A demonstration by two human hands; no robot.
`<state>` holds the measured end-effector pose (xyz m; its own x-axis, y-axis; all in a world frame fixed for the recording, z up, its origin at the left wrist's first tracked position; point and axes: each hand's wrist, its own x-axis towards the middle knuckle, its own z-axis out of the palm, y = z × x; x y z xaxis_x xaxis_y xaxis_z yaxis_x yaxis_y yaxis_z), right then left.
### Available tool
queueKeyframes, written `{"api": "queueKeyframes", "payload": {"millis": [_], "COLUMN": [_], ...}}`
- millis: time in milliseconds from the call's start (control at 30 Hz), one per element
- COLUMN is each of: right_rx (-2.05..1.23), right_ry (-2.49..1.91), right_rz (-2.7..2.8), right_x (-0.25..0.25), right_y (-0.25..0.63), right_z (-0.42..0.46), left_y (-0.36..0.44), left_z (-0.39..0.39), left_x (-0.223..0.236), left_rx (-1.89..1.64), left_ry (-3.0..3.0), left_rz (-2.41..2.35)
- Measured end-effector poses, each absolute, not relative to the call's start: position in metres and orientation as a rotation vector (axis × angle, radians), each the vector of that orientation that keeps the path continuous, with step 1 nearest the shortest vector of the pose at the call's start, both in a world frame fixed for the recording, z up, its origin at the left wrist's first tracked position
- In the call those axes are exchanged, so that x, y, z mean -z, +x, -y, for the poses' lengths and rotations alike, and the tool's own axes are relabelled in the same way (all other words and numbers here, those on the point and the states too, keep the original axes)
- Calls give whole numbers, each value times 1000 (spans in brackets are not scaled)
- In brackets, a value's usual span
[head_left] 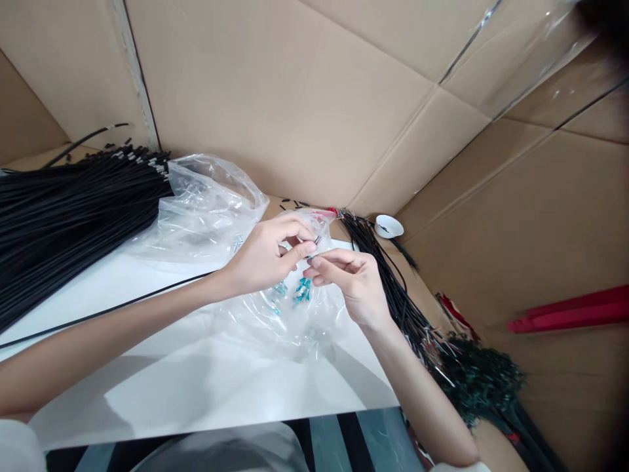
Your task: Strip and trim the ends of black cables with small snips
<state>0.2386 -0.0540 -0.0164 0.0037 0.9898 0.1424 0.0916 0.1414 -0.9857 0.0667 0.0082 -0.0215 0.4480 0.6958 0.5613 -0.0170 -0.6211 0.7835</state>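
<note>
My left hand [272,252] is closed in a pinch around a thin black cable [118,308], which trails away to the left over the white tabletop. Thin wire ends [318,240] stick out by its fingertips. Almost touching it, my right hand [351,282] pinches a small teal piece [310,259], mostly covered by the fingers. Below both hands, several loose teal pieces [303,290] that look like small terminals lie in an open clear plastic bag [309,334].
A large bundle of black cables [73,210] lies at left, beside another clear bag [211,190]. More cables [378,255] with bared ends lie at right, near a small white bowl [388,227]. Cardboard walls [275,92] enclose the back and right of the white table [171,387].
</note>
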Motion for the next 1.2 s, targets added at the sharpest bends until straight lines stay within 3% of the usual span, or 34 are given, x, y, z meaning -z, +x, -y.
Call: {"api": "queueKeyframes", "payload": {"millis": [100,267,333,500,667,733,1033,1200], "right_rx": [-797,-17,90,-87,-982,-1139,-707,-596], "right_ry": [-1178,-1193,-1198,-1130,-1080,-1042,-984,-1065], "right_rz": [1455,1877,1990,1825,1372,1280,1373,1284], "right_x": [19,26,27,27,27,28,30,28], "right_y": [235,249,256,251,239,239,229,227], "right_z": [56,52,50,52,53,51,54,51], "left_y": [65,61,60,59,59,58,56,53], "left_z": [-10,-11,-11,-8,-7,-7,-8,-7], "left_x": [19,13,11,6,1,0,2,15], "left_rx": [-1119,-896,-833,-773,-780,-786,-736,-951], "left_ry": [1877,1793,1767,1730,1611,1561,1549,1901], "left_rz": [-589,-650,-661,-698,-638,-614,-555,-557]}}
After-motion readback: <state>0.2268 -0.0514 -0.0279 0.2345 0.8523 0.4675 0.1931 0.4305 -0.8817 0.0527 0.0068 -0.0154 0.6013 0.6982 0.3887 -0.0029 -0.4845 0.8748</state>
